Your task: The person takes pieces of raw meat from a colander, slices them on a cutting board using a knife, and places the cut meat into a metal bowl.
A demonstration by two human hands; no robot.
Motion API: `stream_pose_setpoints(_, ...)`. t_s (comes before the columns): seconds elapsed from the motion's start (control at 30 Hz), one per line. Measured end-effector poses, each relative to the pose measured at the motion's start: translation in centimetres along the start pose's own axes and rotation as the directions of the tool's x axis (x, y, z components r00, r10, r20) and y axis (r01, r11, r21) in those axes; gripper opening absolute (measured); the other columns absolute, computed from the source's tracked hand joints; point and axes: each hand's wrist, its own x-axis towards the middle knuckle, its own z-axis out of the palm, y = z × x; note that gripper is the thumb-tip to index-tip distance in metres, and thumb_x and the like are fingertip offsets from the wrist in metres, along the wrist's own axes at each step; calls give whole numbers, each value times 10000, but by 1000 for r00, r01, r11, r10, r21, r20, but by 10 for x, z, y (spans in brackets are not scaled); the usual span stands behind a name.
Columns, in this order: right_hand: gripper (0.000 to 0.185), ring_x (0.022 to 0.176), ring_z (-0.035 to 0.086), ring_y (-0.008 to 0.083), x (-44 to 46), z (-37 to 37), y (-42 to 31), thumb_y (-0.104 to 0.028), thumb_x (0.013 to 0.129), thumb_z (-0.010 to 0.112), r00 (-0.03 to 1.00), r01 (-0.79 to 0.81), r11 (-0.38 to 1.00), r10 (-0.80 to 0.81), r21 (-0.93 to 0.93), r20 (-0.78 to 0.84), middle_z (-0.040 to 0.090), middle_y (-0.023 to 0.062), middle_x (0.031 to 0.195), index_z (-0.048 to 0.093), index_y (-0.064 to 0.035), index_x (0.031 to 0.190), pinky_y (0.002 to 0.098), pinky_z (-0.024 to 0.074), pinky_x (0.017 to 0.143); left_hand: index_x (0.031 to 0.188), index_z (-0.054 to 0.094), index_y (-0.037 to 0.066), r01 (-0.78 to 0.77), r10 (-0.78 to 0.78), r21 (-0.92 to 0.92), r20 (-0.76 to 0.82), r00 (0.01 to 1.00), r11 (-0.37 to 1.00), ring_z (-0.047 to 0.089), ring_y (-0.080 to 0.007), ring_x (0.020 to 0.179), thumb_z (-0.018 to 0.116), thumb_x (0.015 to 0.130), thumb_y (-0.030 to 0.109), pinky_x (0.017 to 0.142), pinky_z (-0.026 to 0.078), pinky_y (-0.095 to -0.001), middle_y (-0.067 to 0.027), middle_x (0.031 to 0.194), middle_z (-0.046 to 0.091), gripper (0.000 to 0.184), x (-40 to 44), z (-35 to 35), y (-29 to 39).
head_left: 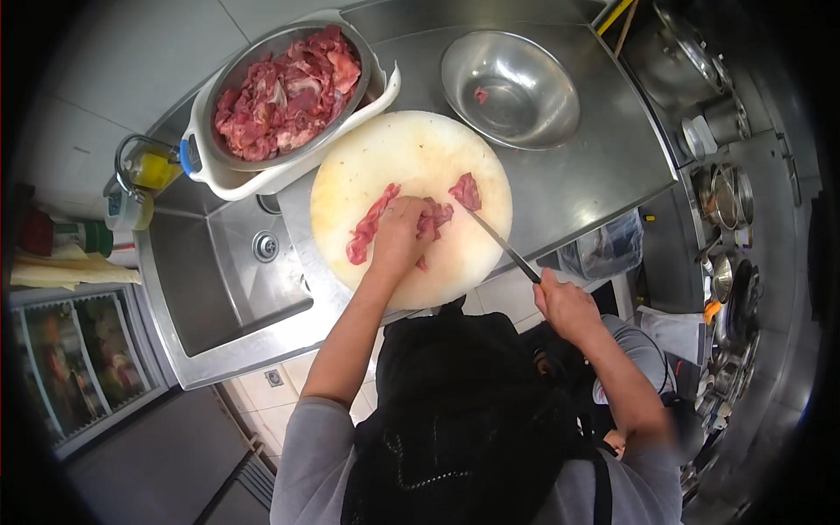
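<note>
A round white cutting board (pixel 411 140) lies on the steel counter with raw red meat on it. My left hand (pixel 401 234) is closed over a piece of meat (pixel 436 217) near the middle of the board, its fingertips partly hidden. A longer strip of meat (pixel 372 226) lies just left of that hand. Gripped in my right hand (pixel 567 306) beyond the board's right edge is a knife (pixel 500 240) with a dark handle. Its blade reaches over the board, and the tip is at a small cut piece of meat (pixel 466 190).
At the upper left, a steel bowl heaped with raw meat (pixel 289 96) sits in a white basin (pixel 236 188). A wide steel bowl (pixel 525 96) holding a small scrap stands behind the board. The sink (pixel 210 280) is left; another person (pixel 626 346) is at lower right.
</note>
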Motion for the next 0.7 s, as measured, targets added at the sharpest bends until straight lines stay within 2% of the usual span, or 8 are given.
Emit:
stream_pose_setpoints(0.03,287,844,741,550,-3,-2,2,-353,1122,557,1000,-4,1000,4,-2,7,754,283,848,536,-68,1149,659,587,789,1032,691,40,-5,5,3,0,1000,1000,685,-379,1066,769,864,9,903,571,-481,-135,1089,724,188,-1,-3,5)
stream_pose_setpoints(0.1,289,843,738,553,-8,-11,5,-354,1120,565,1000,-7,1000,7,5,7,753,283,848,539,-67,1147,660,584,788,1058,682,32,335,-348,-414,47,936,846,704,-383,1124,780,901,39,906,580,-495,-143,1148,750,185,-6,-12,20)
stream_pose_setpoints(0.23,297,823,729,551,-11,-17,11,-356,1114,594,997,50,992,-43,117,-59,742,279,818,540,-65,1138,665,568,770,1160,680,31,552,-548,-607,219,808,571,719,-373,1162,824,925,71,934,597,-486,-161,1226,753,278,3,-17,47)
stream_pose_setpoints(0.27,298,811,726,549,-11,-12,13,-356,1113,602,993,73,978,-53,195,-106,738,277,806,538,-66,1135,666,563,760,1199,683,35,212,-203,-360,62,977,908,699,-379,1201,844,920,103,969,585,-484,-168,1281,738,330,2,-4,36)
stream_pose_setpoints(0.3,298,811,726,549,-10,-8,12,-356,1113,602,994,70,978,-51,195,-101,738,277,806,538,-66,1135,666,563,760,1238,685,39,-207,209,-34,33,977,978,678,-385,1240,864,914,136,1004,573,-483,-175,1335,723,382,2,0,37)
stream_pose_setpoints(0.47,289,766,719,540,-2,6,-12,-350,1121,593,975,62,976,-15,208,-221,734,256,785,523,-70,1103,656,560,713,1221,717,58,-76,78,-28,62,995,997,641,-391,1239,894,882,158,1027,552,-472,-152,1365,688,395,-31,1,24)
stream_pose_setpoints(0.57,282,759,719,536,-2,9,-32,-342,1128,579,979,95,982,-62,166,-194,731,247,775,517,-68,1099,647,564,703,1164,722,58,-63,60,-16,-133,989,998,645,-384,1190,892,866,121,993,556,-470,-141,1280,690,349,-29,-3,30)
stream_pose_setpoints(0.7,273,765,726,535,-2,18,-50,-336,1134,561,985,134,985,-120,108,-126,738,236,785,512,-68,1113,652,576,713,1110,718,54,-217,221,77,-48,974,973,646,-375,1123,880,840,73,941,563,-471,-134,1169,689,316,-23,5,27)
